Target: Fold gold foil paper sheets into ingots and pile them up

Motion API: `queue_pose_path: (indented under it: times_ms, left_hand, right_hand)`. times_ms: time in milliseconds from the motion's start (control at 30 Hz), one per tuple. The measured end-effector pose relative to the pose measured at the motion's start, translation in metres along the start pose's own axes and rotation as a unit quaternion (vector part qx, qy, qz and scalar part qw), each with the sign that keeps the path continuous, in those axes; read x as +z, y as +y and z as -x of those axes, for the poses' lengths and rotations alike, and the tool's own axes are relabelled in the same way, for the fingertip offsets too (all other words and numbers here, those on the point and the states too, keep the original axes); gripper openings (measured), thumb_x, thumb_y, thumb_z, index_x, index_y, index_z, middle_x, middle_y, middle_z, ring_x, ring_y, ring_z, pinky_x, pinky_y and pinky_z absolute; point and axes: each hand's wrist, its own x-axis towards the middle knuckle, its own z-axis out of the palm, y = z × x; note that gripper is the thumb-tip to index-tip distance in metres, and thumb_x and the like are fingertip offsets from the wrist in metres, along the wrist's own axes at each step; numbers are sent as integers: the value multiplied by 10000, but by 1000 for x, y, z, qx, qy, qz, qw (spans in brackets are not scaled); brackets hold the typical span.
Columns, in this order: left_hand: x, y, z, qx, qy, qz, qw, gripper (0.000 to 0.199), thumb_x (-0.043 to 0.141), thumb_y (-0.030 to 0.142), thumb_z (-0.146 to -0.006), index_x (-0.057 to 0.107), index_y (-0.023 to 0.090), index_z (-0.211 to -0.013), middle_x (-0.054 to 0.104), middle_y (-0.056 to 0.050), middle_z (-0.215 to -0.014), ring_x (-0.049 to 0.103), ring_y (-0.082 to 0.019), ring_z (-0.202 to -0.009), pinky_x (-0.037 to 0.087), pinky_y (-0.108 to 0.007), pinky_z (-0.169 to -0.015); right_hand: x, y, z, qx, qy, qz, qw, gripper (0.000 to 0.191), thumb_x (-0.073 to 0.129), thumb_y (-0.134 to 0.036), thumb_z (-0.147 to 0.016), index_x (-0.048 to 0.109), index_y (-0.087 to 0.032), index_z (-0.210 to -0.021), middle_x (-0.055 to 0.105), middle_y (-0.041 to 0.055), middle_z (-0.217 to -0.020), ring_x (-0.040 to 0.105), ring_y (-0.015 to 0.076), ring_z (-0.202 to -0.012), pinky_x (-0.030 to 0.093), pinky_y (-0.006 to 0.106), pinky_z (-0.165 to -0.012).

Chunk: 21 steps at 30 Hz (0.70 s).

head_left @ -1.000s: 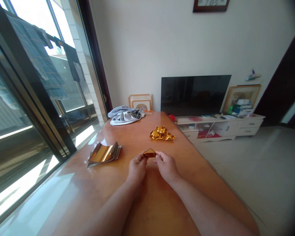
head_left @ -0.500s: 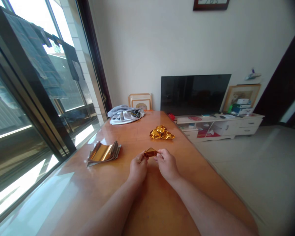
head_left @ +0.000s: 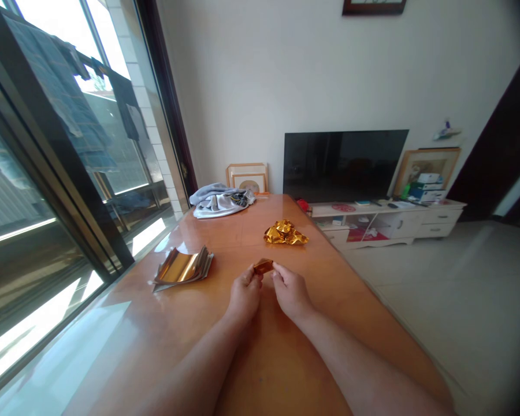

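Note:
Between my two hands is a small folded piece of gold foil paper point(head_left: 263, 266), held above the wooden table point(head_left: 286, 346). My left hand point(head_left: 245, 292) pinches its left end, and my right hand point(head_left: 291, 290) grips its right end with the thumb and fingers together. A stack of gold foil sheets point(head_left: 182, 267) lies on the table to the left of my hands, its top sheet curved. Beyond my hands sits a pile of crumpled or folded gold foil pieces point(head_left: 285, 233).
Grey cloth point(head_left: 221, 202) lies bunched at the table's far end, with picture frames point(head_left: 248, 176) behind it. A television point(head_left: 344, 164) and a low white cabinet point(head_left: 398, 222) stand past the table's right edge. Glass doors point(head_left: 60, 173) are on the left.
The folded foil piece has tilted between my fingers and shows a narrower, darker face. My right fingers have shifted slightly left and up along its right end.

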Motion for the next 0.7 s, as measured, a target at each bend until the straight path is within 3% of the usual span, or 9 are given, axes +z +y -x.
queue_pose_path:
  times_ms: [233, 400, 700]
  left_hand:
    - [6, 19, 11, -79, 30, 132, 988, 524, 661, 163, -784, 627, 184, -1307, 665, -103, -1294, 628, -229, -1161, 494, -357, -1001]
    - [3, 25, 13, -77, -12, 147, 986, 437, 643, 178, -791, 678, 178, -1227, 683, -107, -1279, 622, -234, -1197, 449, -378, -1069]
    - [-1, 25, 9, -64, -62, 150, 985, 438, 752, 292, -786, 698, 193, -1210, 705, -108, -1233, 638, -222, -1143, 459, -352, -1030]
  right_hand:
    - [-7, -5, -2, 5, 8, -14, 1000, 388, 468, -309, -942, 725, -156, -1188, 767, 114, -1054, 710, 248, -938, 540, 341, -848]
    - [-9, -5, -3, 8, 12, -31, 999, 389, 465, -328, -939, 720, -152, -1174, 762, 76, -898, 683, 223, -781, 520, 305, -713]
    - [-8, 1, -6, 27, 28, -80, 996, 382, 472, -360, -931, 724, -172, -1149, 755, 57, -870, 679, 215, -749, 530, 298, -693]
